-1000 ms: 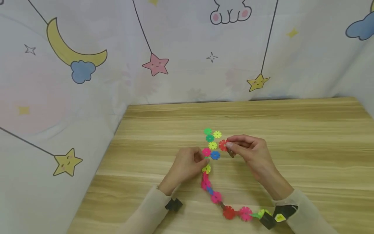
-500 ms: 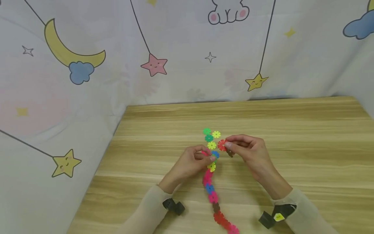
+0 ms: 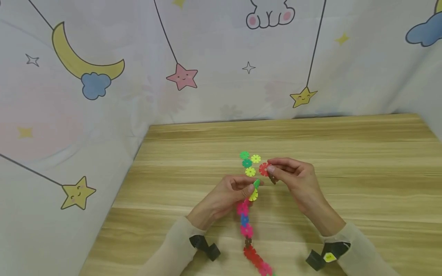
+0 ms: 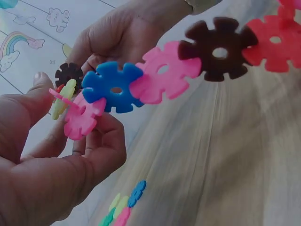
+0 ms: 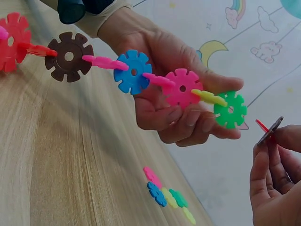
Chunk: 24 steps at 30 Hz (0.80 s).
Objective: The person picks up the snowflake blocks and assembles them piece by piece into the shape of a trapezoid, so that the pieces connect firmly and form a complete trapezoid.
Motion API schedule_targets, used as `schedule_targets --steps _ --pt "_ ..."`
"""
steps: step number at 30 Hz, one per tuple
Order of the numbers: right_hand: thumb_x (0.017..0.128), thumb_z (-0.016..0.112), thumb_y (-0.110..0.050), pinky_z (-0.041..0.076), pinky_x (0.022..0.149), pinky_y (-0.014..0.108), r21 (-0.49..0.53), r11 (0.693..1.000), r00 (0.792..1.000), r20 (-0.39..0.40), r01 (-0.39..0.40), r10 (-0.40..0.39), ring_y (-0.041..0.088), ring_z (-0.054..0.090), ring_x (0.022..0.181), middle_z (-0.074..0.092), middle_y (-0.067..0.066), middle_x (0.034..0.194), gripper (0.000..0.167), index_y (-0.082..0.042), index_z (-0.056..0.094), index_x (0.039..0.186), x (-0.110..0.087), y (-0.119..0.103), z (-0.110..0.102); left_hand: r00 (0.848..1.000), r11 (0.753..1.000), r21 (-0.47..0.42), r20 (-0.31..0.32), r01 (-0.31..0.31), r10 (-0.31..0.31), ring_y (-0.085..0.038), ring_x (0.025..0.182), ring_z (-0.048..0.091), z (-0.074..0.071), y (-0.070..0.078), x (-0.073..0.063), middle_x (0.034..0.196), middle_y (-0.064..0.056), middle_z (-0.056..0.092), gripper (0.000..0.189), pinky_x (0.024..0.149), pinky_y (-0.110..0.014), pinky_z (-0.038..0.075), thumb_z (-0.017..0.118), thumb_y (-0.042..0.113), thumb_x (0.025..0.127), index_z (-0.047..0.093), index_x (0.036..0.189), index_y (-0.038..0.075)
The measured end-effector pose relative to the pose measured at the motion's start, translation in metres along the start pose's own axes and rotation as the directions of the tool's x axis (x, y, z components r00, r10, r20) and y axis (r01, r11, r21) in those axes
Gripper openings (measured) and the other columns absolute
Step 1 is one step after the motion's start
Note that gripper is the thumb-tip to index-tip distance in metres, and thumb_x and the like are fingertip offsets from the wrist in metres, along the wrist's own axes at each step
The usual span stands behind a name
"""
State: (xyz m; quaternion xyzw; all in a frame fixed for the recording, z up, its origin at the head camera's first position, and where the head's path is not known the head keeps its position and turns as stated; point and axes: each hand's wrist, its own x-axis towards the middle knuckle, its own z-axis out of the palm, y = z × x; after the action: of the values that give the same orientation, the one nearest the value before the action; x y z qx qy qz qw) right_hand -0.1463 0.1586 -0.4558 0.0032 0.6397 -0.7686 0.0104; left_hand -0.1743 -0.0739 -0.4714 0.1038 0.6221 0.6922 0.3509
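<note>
My left hand [image 3: 229,193] pinches a chain of slotted plastic snowflake discs near its green end disc [image 5: 230,109]. Below the fingers the chain hangs toward the front of the table, passing through yellow, pink [image 4: 164,70], blue [image 4: 115,88], brown [image 4: 218,52] and red discs. Just right of that end, my right hand [image 3: 298,178] pinches a red disc [image 3: 264,169] joined crosswise to a brown disc [image 4: 69,75]. A small gap separates this pair from the chain. The chain's lower end runs out of the head view.
Beyond the hands, loose green [image 3: 244,155] and yellow discs [image 3: 255,158] lie on the wooden table [image 3: 362,153]. A loose pink disc [image 5: 152,176] and blue disc [image 5: 156,194] lie by them, hidden in the head view. A printed cloth [image 3: 221,96] hangs behind.
My left hand has moved right, bringing the chain's green end closer to the red disc. The chain's lower part has swung left and hangs straighter. The right hand has barely moved.
</note>
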Motion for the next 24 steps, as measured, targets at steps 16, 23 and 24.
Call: schedule_targets --steps 16,23,24 --pt "0.098 0.079 -0.007 0.063 0.077 0.022 -0.063 0.996 0.997 -0.045 0.062 -0.065 0.006 0.075 0.085 0.083 -0.011 0.102 0.026 0.007 0.076 0.119 -0.006 0.001 0.013 0.998 0.994 -0.089 -0.022 -0.064 0.063 -0.004 0.082 0.070 0.011 0.004 -0.002 0.093 0.009 0.078 0.087 0.075 -0.020 0.060 0.091 0.049 0.081 0.062 0.134 -0.013" --pt "0.097 0.080 -0.010 0.063 0.080 0.022 -0.144 0.985 0.994 -0.043 0.095 -0.103 0.006 0.078 0.093 0.082 -0.013 0.104 0.030 0.007 0.075 0.121 -0.009 0.004 0.013 0.995 0.992 -0.087 -0.052 -0.093 0.089 -0.003 0.078 0.066 0.014 0.006 -0.003 0.091 0.010 0.078 0.074 0.070 -0.018 0.054 0.091 0.046 0.084 0.066 0.125 -0.011" --pt "0.097 0.080 -0.009 0.063 0.080 0.022 -0.148 0.984 0.993 -0.042 0.100 -0.108 0.006 0.078 0.093 0.082 -0.013 0.104 0.029 0.007 0.075 0.121 -0.009 0.004 0.013 0.994 0.992 -0.083 -0.055 -0.097 0.093 -0.003 0.078 0.066 0.015 0.007 -0.003 0.090 0.010 0.078 0.071 0.069 -0.018 0.054 0.090 0.045 0.085 0.067 0.124 -0.010"
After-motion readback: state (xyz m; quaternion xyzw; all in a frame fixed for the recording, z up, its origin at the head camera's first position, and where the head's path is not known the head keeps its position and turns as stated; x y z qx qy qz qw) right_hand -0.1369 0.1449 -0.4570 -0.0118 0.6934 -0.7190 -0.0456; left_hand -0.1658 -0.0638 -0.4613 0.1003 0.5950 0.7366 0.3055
